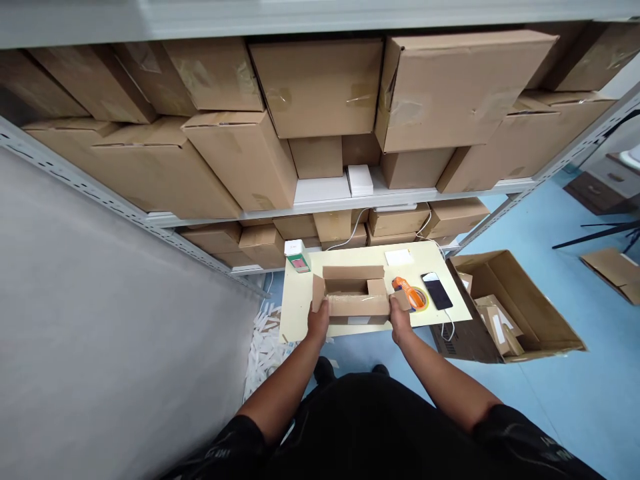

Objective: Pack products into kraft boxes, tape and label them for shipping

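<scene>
A small cardboard box with its top flaps up sits at the near edge of a pale tabletop. My left hand grips its left end, and my right hand grips the right end beside a folded-out flap. Clear tape shows along the box's near upper edge, with a white label on the near side. A smaller cardboard piece or flap stands inside at the right; the rest of the inside is dark. Just right of the box lies an orange tape dispenser with a yellowish roll.
A smartphone with a white cable lies at the table's right. White cards and a green-and-white box are farther back. A large open carton holding small boxes stands right. Shelves of cartons rise ahead; paper strips litter the floor left.
</scene>
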### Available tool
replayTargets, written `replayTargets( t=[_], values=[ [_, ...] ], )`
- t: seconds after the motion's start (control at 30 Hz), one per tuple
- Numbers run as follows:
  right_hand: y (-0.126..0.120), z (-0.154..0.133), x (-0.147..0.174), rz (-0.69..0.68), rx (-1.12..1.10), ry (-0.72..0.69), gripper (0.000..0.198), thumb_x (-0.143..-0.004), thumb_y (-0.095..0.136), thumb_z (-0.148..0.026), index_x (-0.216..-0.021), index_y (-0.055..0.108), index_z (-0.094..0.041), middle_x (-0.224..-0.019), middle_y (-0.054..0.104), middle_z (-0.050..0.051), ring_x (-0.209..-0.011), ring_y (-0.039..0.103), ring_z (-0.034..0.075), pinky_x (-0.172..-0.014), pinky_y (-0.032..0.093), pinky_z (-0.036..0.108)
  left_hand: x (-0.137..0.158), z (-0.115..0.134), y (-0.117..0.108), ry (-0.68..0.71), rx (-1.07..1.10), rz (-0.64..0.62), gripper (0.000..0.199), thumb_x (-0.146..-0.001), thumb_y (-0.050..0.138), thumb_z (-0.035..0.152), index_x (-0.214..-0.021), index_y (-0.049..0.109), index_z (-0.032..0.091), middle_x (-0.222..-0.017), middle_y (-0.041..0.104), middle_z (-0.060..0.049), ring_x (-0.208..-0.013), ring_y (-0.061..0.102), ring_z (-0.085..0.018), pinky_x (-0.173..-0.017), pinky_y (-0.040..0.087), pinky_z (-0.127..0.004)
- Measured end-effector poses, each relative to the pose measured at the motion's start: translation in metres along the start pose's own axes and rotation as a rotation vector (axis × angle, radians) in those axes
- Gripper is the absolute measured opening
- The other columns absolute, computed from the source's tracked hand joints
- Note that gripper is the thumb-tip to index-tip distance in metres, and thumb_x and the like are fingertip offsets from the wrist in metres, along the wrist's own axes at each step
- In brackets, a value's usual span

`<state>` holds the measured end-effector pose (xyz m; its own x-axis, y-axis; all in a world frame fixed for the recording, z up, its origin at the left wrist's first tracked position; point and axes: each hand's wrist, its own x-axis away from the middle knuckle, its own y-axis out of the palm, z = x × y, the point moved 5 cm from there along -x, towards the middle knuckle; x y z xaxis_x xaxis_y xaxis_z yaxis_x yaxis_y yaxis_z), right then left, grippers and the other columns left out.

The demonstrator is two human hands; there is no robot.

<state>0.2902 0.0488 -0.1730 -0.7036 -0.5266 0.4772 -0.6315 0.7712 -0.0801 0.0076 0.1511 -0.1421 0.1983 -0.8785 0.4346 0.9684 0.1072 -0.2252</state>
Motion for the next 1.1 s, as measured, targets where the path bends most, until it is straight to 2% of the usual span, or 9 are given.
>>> replayTargets(
  t=[0.13, 0.33, 0.4, 0.53, 0.63, 0.77, 0.9, 1.0, 1.1],
  values=[
    [-0.001, 0.009, -0.002, 0.044, -0.077, 0.178, 0.071, -0.074, 0.077, -0.057, -0.133, 0.063, -0.019, -0.134, 0.072, 0.009, -0.117, 0.071, 0.027, -0.087, 0.063, 0.033, -0.005, -0.008, 0.003, -0.095, 0.078, 0.021, 0.067, -0.092, 0.066, 0.057, -0.142, 0.060, 0.013, -0.145, 0.064, -0.018, -0.134, 0.062, -0.030, -0.109, 0.052, -0.040],
    [0.000, 0.004, 0.005, -0.185, -0.099, 0.094, 0.068, -0.069, 0.078, -0.048, -0.129, 0.064, -0.020, -0.133, 0.073, 0.008, -0.114, 0.072, 0.026, -0.084, 0.061, 0.031, -0.006, -0.014, 0.004, -0.120, 0.156, -0.120, 0.064, -0.090, 0.071, 0.041, -0.149, 0.055, 0.020, -0.148, 0.063, -0.013, -0.134, 0.062, -0.028, -0.104, 0.056, -0.041],
    [-0.003, 0.005, 0.006, -0.229, -0.045, 0.085, 0.066, -0.070, 0.074, -0.051, -0.129, 0.064, -0.022, -0.132, 0.073, 0.007, -0.114, 0.071, 0.026, -0.082, 0.061, 0.030, -0.006, -0.014, 0.001, -0.166, 0.146, -0.125, 0.060, -0.094, 0.066, 0.046, -0.147, 0.057, 0.022, -0.146, 0.064, -0.012, -0.133, 0.062, -0.029, -0.102, 0.057, -0.042],
    [-0.006, 0.004, 0.006, -0.127, 0.004, 0.186, 0.066, -0.081, 0.057, -0.067, -0.129, 0.062, -0.023, -0.129, 0.073, 0.009, -0.110, 0.072, 0.026, -0.077, 0.061, 0.032, -0.007, -0.003, -0.002, -0.239, 0.120, -0.068, 0.063, -0.096, 0.061, 0.057, -0.144, 0.059, 0.017, -0.146, 0.064, -0.017, -0.128, 0.065, -0.029, -0.091, 0.061, -0.038],
    [0.002, 0.002, 0.008, -0.085, -0.012, 0.246, 0.062, -0.082, 0.057, -0.065, -0.126, 0.062, -0.023, -0.123, 0.074, 0.010, -0.104, 0.072, 0.026, -0.074, 0.061, 0.033, -0.008, 0.008, 0.003, -0.239, 0.142, -0.048, 0.065, -0.092, 0.068, 0.055, -0.141, 0.060, 0.012, -0.145, 0.064, -0.020, -0.122, 0.069, -0.029, -0.087, 0.062, -0.036],
    [0.011, 0.000, 0.016, -0.098, -0.028, 0.235, 0.054, -0.082, 0.058, -0.062, -0.119, 0.065, -0.024, -0.106, 0.076, 0.008, -0.098, 0.071, 0.027, -0.080, 0.059, 0.036, -0.011, 0.007, 0.002, -0.265, 0.169, -0.056, 0.064, -0.088, 0.072, 0.055, -0.136, 0.062, 0.014, -0.144, 0.064, -0.018, -0.126, 0.066, -0.029, -0.094, 0.059, -0.037],
    [0.010, 0.001, 0.030, -0.179, -0.034, 0.274, 0.048, -0.085, 0.054, -0.061, -0.120, 0.066, -0.031, -0.108, 0.077, 0.005, -0.104, 0.069, 0.025, -0.089, 0.055, 0.040, -0.011, -0.005, -0.005, -0.330, 0.140, -0.242, 0.056, -0.088, 0.069, 0.058, -0.131, 0.063, 0.023, -0.145, 0.064, -0.013, -0.132, 0.062, -0.030, -0.094, 0.059, -0.043],
    [0.006, -0.006, 0.040, -0.263, -0.109, 0.237, 0.040, -0.080, 0.063, -0.051, -0.113, 0.067, -0.029, -0.104, 0.077, 0.004, -0.102, 0.070, 0.025, -0.089, 0.055, 0.039, -0.008, -0.001, -0.009, -0.218, 0.249, -0.483, 0.048, -0.083, 0.075, 0.048, -0.124, 0.066, 0.024, -0.141, 0.067, -0.011, -0.130, 0.063, -0.027, -0.096, 0.058, -0.039],
    [-0.001, -0.016, 0.045, -0.324, -0.139, 0.200, 0.039, -0.072, 0.072, -0.042, -0.106, 0.068, -0.023, -0.092, 0.077, 0.006, -0.092, 0.073, 0.028, -0.083, 0.058, 0.039, 0.000, 0.008, -0.016, -0.130, 0.313, -0.625, 0.053, -0.073, 0.082, 0.045, -0.118, 0.070, 0.019, -0.127, 0.074, -0.014, -0.124, 0.067, -0.031, -0.100, 0.056, -0.044]
  ],
)
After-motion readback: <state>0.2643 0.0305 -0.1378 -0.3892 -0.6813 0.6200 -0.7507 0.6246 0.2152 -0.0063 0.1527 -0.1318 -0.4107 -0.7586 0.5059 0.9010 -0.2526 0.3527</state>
